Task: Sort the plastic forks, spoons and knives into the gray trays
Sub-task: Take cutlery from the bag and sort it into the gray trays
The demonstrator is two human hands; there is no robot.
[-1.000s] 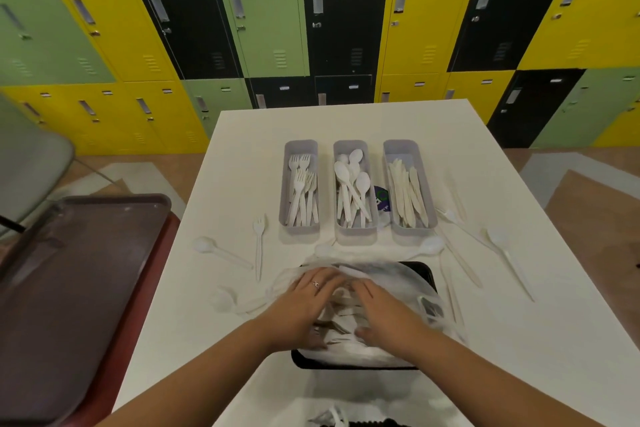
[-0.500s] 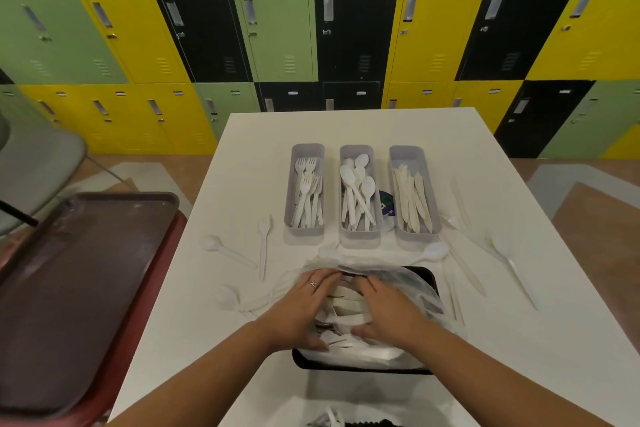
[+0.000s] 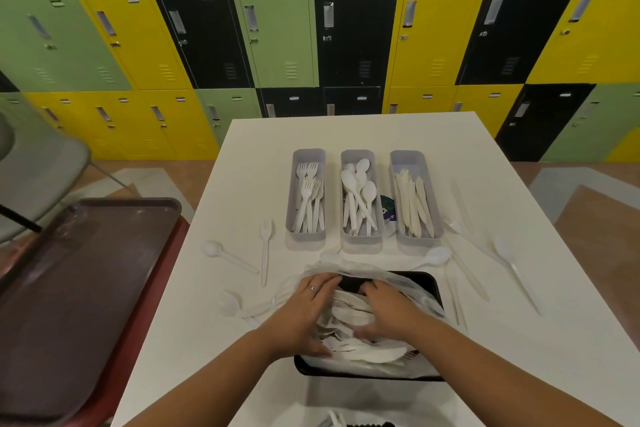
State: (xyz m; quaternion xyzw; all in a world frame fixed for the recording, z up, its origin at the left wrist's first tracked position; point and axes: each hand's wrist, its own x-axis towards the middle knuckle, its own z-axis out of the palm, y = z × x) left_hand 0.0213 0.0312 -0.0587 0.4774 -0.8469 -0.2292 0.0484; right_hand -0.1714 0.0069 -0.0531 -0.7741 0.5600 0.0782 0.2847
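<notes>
Three gray trays stand in a row on the white table: a fork tray (image 3: 304,242), a spoon tray (image 3: 362,248) and a knife tray (image 3: 420,242), each holding several pieces. In front of them sits a black bin (image 3: 435,284) lined with a clear plastic bag (image 3: 398,279) and heaped with white cutlery (image 3: 349,315). My left hand (image 3: 304,310) lies on the heap, its fingers curled over the bag's far edge. My right hand (image 3: 386,312) curls its fingers down into the cutlery. Loose pieces lie around: a fork (image 3: 265,253), spoons (image 3: 225,253) (image 3: 434,256) (image 3: 512,265) and knives (image 3: 467,274).
A dark brown tray (image 3: 79,288) rests on a red cart at the table's left edge, with a gray chair (image 3: 38,170) behind it. A round sticker (image 3: 388,210) shows between the spoon and knife trays. Coloured lockers (image 3: 353,31) fill the back wall.
Both hands have stayed on the heap in the bin. Their fingers have reached farther back and curled at the bin's far side. The view has tilted slightly.
</notes>
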